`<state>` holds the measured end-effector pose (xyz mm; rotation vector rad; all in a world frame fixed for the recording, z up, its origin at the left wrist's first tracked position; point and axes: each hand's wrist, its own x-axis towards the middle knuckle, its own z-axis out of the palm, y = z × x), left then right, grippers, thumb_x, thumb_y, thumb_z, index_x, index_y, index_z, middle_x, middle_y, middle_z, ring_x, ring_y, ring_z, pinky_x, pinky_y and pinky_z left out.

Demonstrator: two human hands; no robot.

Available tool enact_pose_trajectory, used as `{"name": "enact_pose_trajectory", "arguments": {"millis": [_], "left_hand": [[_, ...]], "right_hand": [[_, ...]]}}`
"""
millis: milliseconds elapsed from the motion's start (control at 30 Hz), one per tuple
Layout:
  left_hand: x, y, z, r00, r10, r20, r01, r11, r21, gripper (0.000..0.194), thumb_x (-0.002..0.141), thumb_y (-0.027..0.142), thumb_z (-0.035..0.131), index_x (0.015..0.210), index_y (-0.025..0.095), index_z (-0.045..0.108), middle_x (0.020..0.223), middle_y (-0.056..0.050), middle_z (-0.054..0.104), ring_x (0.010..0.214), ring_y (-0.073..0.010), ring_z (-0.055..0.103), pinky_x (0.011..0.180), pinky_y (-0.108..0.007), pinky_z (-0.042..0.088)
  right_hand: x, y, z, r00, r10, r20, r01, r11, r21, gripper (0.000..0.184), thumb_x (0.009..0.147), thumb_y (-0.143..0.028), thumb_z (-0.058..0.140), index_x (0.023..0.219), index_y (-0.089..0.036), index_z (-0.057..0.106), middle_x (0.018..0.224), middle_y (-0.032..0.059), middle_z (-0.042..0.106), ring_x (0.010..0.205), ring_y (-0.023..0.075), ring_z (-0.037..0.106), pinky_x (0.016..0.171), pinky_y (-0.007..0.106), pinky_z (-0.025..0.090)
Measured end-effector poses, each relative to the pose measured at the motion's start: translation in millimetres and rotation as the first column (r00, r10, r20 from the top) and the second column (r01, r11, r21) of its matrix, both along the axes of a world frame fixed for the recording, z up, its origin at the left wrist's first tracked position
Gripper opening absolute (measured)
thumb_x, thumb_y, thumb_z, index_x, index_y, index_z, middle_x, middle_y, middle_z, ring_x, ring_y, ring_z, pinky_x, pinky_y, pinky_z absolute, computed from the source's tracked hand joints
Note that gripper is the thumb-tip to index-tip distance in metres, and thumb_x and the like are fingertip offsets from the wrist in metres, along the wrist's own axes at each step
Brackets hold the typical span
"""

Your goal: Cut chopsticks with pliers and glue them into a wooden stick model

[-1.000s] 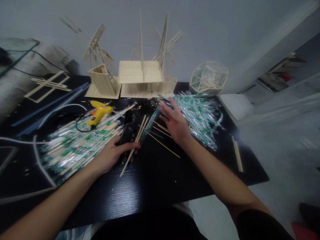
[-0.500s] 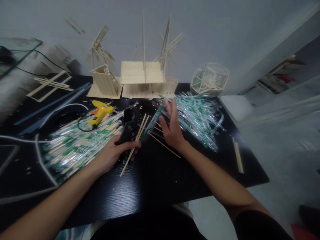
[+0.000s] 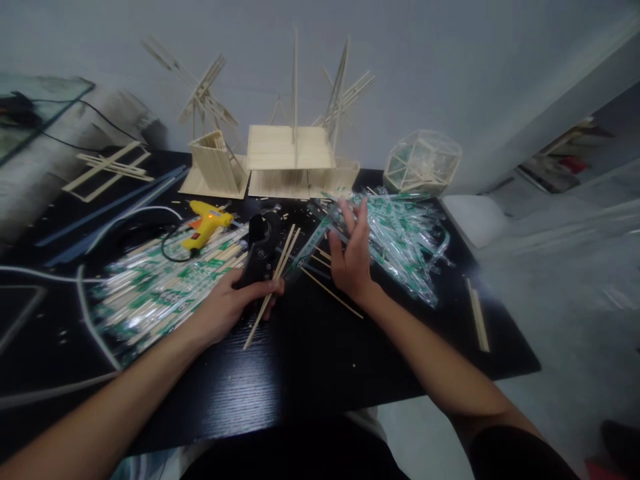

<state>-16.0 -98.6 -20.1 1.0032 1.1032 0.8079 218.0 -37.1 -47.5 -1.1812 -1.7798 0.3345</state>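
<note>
My left hand [image 3: 231,305] rests on the black table [image 3: 300,373], closed round a black cutter tool [image 3: 261,248] and a couple of thin wooden sticks [image 3: 273,283] that cross its palm. My right hand [image 3: 351,260] is lifted on its edge just right of the cutter. Its fingers curl round a long stick in a clear green-printed wrapper [image 3: 313,241] that slants from the cutter up to the fingertips. Bare sticks [image 3: 333,293] lie on the table under this hand.
A yellow glue gun [image 3: 206,223] with a cable lies on a heap of wrapped sticks [image 3: 155,293] at left. Wrappers [image 3: 405,237] pile up at right. Stick-built models [image 3: 290,157], a polyhedron frame [image 3: 423,161] and a flat lattice [image 3: 107,170] stand behind. Loose sticks [image 3: 477,313] lie near the right edge.
My right hand has turned from lying flat on the table to standing on its edge, closer to the cutter, and its fingers have closed on the wrapped stick. The left hand has stayed put.
</note>
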Motion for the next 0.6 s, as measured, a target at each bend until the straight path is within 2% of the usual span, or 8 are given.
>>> {"name": "enact_pose_trajectory", "arguments": {"millis": [100, 300, 400, 467, 533, 600], "left_hand": [[0.4, -1.2, 1.1, 1.000, -0.016, 0.019, 0.015, 1.000, 0.027, 0.026, 0.080, 0.040, 0.078, 0.080, 0.015, 0.071, 0.076, -0.002, 0.067, 0.057, -0.0133, 0.060, 0.055, -0.026, 0.048], [-1.1, -1.4, 3.6, 0.999, -0.020, 0.048, 0.019, 0.999, 0.034, 0.025, 0.080, 0.040, 0.078, 0.081, 0.015, 0.071, 0.076, -0.003, 0.065, 0.062, -0.0155, 0.061, 0.054, -0.027, 0.050], [-2.3, -2.5, 2.8, 0.998, -0.051, 0.040, 0.048, 0.997, 0.053, 0.026, 0.081, 0.040, 0.077, 0.079, 0.016, 0.070, 0.075, -0.002, 0.065, 0.060, -0.0145, 0.060, 0.054, -0.026, 0.050], [-1.7, -3.5, 1.0, 0.996, -0.082, 0.031, 0.079, 0.995, 0.067, 0.026, 0.082, 0.041, 0.076, 0.078, 0.016, 0.070, 0.075, -0.002, 0.065, 0.059, -0.0134, 0.060, 0.055, -0.026, 0.049], [0.2, -4.1, -0.9, 0.994, -0.105, 0.031, 0.103, 0.992, 0.069, 0.026, 0.082, 0.042, 0.077, 0.079, 0.016, 0.071, 0.077, -0.002, 0.066, 0.061, -0.0139, 0.060, 0.055, -0.026, 0.050], [2.1, -3.8, -2.0, 0.992, -0.121, 0.043, 0.117, 0.991, 0.071, 0.027, 0.081, 0.043, 0.077, 0.080, 0.016, 0.072, 0.078, -0.002, 0.066, 0.064, -0.0155, 0.061, 0.056, -0.027, 0.052]], "right_hand": [[0.0, -1.5, 3.1, 0.999, -0.010, -0.030, 0.010, 1.000, -0.007, 0.074, 0.106, -0.035, 0.037, 0.164, -0.033, -0.009, 0.167, 0.0066, 0.036, 0.160, 0.0288, 0.015, 0.128, 0.064, 0.012], [-0.5, 1.3, 1.8, 0.997, -0.052, 0.052, 0.049, 0.998, 0.049, 0.076, 0.105, -0.038, 0.039, 0.165, -0.032, -0.008, 0.166, 0.0081, 0.037, 0.159, 0.0296, 0.021, 0.126, 0.063, 0.019], [14.2, 13.2, 4.6, 0.984, -0.177, -0.028, 0.177, 0.984, 0.015, 0.079, 0.103, -0.045, 0.043, 0.165, -0.032, -0.005, 0.171, 0.0089, 0.020, 0.158, 0.0331, 0.023, 0.122, 0.061, 0.029], [27.5, 20.9, 10.2, 0.927, -0.345, -0.145, 0.347, 0.938, -0.007, 0.077, 0.103, -0.047, 0.039, 0.165, -0.032, -0.004, 0.171, 0.0105, 0.014, 0.155, 0.0341, 0.029, 0.117, 0.060, 0.037], [36.2, 24.3, 15.8, 0.908, -0.378, -0.181, 0.386, 0.922, 0.010, 0.075, 0.102, -0.046, 0.042, 0.165, -0.032, 0.003, 0.169, 0.0108, 0.020, 0.151, 0.0318, 0.035, 0.114, 0.055, 0.042], [36.4, 23.7, 17.8, 0.923, -0.315, -0.221, 0.321, 0.947, -0.008, 0.067, 0.101, -0.045, 0.049, 0.161, -0.032, 0.023, 0.159, 0.0116, 0.040, 0.143, 0.0291, 0.046, 0.111, 0.050, 0.045]]}}
